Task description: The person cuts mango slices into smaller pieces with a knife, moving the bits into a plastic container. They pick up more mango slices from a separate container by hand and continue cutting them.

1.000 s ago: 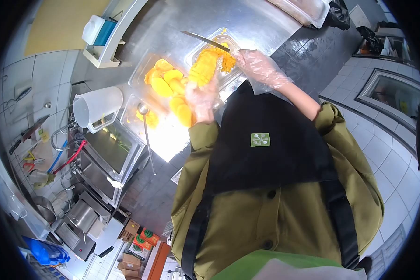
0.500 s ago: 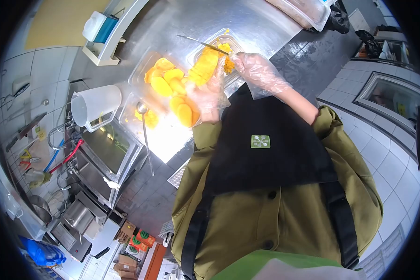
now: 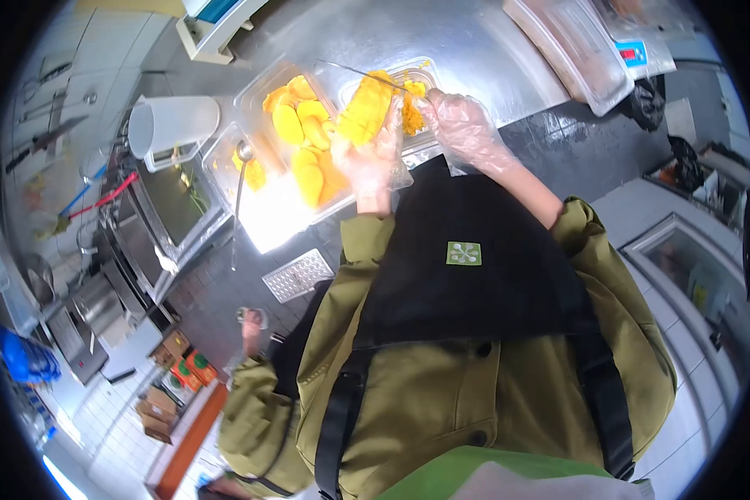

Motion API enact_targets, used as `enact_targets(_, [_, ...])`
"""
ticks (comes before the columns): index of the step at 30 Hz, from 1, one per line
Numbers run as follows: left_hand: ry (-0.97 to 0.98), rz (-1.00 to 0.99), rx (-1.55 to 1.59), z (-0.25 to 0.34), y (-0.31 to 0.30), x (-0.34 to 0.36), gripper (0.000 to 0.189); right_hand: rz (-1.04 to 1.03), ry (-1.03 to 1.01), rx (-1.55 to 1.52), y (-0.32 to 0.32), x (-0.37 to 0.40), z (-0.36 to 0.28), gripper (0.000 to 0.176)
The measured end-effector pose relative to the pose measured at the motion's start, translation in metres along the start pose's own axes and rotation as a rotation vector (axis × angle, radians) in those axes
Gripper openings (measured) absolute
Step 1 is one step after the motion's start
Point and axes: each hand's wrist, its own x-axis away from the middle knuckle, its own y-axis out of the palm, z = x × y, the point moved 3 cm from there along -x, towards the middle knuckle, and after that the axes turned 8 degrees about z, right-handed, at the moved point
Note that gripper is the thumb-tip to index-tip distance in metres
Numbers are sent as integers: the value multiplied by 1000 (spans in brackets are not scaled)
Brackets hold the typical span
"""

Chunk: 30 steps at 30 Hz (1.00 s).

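Note:
In a clear plastic glove, my left hand [image 3: 373,167] holds a piece of yellow mango [image 3: 364,111] scored with cuts, fruit side up. My gloved right hand [image 3: 467,125] grips a thin knife [image 3: 354,70], whose blade lies across the top of the mango piece. Beneath them a clear tub [image 3: 432,75] contains small orange-yellow bits [image 3: 412,118]. Left of my left hand, a larger clear tub [image 3: 258,82] holds several yellow mango pieces [image 3: 287,125].
A ladle [image 3: 243,152] rests in a smaller tub at the left, its handle sticking out past the counter edge. Beyond it stands a white pitcher [image 3: 175,127]. A long lidded container [image 3: 571,54] and a scale [image 3: 632,55] are at the upper right. A co-worker's arm [image 3: 254,383] shows lower left.
The view has turned and shifted, and a co-worker's hand and sleeve have come in at the lower left. Both my hands keep their hold on the mango and the knife.

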Motion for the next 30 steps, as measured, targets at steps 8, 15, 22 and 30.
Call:
enact_targets(8, [694,88,-984,-30,3,28,50,-54,-213,39,-17,-24,35,28])
enact_targets(15, [281,289,107,-40,-15,43,42,-158,-291,62,3,-27,41,31])
enact_targets(22, [652,224,-1092,19,-99,20,29,-281,28,-512,-12,-43,39,35])
enact_targets(30, [880,-7,-1883,53,-43,-2,24,-730,182,-897,18,-50,24,34])
